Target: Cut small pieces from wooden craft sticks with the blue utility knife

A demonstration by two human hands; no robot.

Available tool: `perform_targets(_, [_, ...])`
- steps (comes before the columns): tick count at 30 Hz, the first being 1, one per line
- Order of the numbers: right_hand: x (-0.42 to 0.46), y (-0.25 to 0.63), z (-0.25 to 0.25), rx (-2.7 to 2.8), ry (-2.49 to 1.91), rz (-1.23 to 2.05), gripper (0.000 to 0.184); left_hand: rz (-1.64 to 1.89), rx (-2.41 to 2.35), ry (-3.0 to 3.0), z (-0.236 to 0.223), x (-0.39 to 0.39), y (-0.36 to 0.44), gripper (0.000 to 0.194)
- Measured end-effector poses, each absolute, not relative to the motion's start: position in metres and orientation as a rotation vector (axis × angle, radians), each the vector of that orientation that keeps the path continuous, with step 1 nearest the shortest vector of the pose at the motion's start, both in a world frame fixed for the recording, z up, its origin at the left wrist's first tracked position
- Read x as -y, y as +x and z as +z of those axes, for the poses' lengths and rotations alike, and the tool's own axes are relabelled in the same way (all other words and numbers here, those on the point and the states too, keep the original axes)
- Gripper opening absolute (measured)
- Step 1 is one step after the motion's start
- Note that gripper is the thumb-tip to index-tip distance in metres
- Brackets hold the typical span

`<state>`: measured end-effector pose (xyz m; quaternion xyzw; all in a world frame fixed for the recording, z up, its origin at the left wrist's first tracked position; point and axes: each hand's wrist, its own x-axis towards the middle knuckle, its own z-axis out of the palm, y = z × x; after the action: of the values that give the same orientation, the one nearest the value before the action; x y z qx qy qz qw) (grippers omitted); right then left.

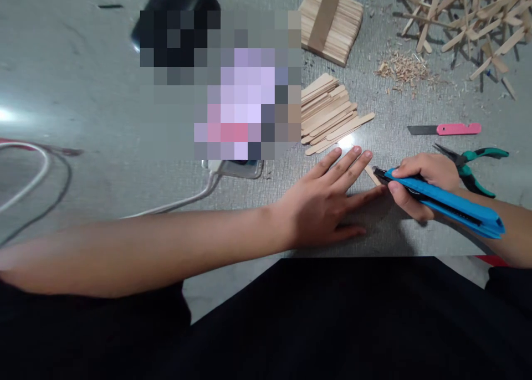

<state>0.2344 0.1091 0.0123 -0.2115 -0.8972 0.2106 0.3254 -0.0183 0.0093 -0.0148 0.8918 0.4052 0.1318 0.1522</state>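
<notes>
My left hand (328, 197) lies flat with fingers spread, pressing a wooden craft stick (371, 174) against the table; most of that stick is hidden under the hand. In my right hand (432, 180) is a blue utility knife (453, 203), gripped along its body. The knife's dark tip is at the stick, close to my left index finger. A loose pile of craft sticks (332, 111) lies just beyond my left fingers. Past my right hand are pliers (463, 158) with green and black handles and a pink folding knife (459, 129).
A banded bundle of craft sticks (331, 22) lies at the back. Wood shavings (403, 68) and crossed-stick pieces (469, 20) spread over the back right. A black object (178, 3), a blurred-out patch, and a white cable (178, 204) are to the left.
</notes>
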Motion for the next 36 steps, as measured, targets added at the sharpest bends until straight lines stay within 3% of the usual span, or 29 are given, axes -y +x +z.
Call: perform_targets(36, [-0.111,0.221,0.025,2.573,-0.439,0.613,0.022,0.438,-1.142,2.507,-0.009,-0.011,-0.015,0.084])
